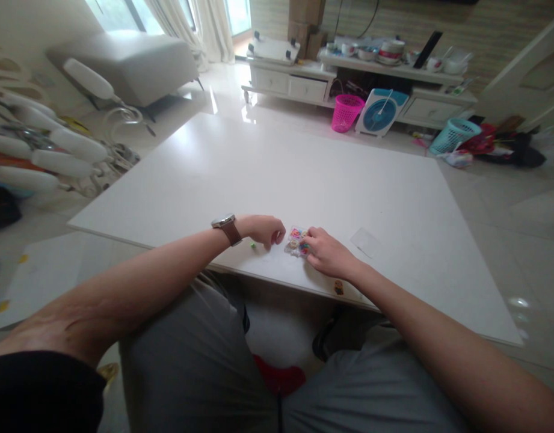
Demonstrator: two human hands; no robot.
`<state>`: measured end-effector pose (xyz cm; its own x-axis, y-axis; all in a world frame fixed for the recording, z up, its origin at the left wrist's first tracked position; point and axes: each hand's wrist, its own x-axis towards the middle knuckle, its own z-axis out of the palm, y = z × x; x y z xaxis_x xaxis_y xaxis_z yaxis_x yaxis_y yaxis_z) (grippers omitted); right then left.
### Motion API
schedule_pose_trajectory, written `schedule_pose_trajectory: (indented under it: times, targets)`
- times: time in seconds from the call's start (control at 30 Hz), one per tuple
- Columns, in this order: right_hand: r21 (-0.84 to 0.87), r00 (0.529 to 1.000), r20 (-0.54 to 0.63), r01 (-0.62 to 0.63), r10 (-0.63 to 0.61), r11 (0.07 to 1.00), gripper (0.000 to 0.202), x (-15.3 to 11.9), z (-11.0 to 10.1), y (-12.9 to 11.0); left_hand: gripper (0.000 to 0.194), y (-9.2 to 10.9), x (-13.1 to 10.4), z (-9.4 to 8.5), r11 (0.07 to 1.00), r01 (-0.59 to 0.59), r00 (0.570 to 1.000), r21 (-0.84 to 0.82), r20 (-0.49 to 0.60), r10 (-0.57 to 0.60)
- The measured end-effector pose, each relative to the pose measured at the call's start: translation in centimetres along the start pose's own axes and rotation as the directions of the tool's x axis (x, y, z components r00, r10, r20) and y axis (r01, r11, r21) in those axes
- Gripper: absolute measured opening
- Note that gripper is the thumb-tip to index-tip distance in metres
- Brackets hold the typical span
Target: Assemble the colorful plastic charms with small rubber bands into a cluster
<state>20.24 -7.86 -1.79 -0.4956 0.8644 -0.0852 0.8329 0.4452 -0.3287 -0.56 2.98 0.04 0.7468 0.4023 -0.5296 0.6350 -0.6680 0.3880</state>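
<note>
A small clear compartment box (293, 245) with colourful little pieces sits on the white table near its front edge. My right hand (324, 251) reaches over the box's right side, with its bent fingertips at the coloured pieces; whether they pinch one is too small to tell. Just left of the box is my left hand (268, 231), fingers curled down and pressed together; anything inside them is hidden. A tiny green piece (252, 245) lies below my left wrist. To the right rests a clear flat lid (366, 242). A small yellow and dark item (338, 287) lies at the front edge.
The white table (304, 174) stretches ahead of my legs. Beyond it stand a pink basket (346, 113), a blue fan (379, 112) and a low cabinet (286, 85) with dishes to its right. White-padded metal furniture (73, 144) is at the left.
</note>
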Motion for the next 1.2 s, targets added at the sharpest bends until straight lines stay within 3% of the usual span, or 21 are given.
schedule_pose_trajectory:
  times: [0.27, 0.57, 1.2]
  targets:
    - [0.056, 0.999, -0.025, 0.037, -0.035, 0.998, 0.024, 0.07, -0.19, 0.15, 0.029, -0.18, 0.14, 0.15, 1.000, -0.007, 1.000, -0.002, -0.010, 0.007]
    - [-0.084, 1.000, 0.013, 0.027, -0.026, 0.996, 0.020, -0.08, -0.47, 0.00, 0.028, -0.13, 0.09, 0.13, 1.000, -0.017, 1.000, 0.002, -0.007, 0.017]
    - [-0.147, 1.000, 0.004, 0.011, -0.010, 0.989, 0.014, -0.03, -0.51, -0.37, 0.027, -0.32, 0.23, 0.21, 1.000, -0.017, 1.000, 0.004, -0.011, 0.017]
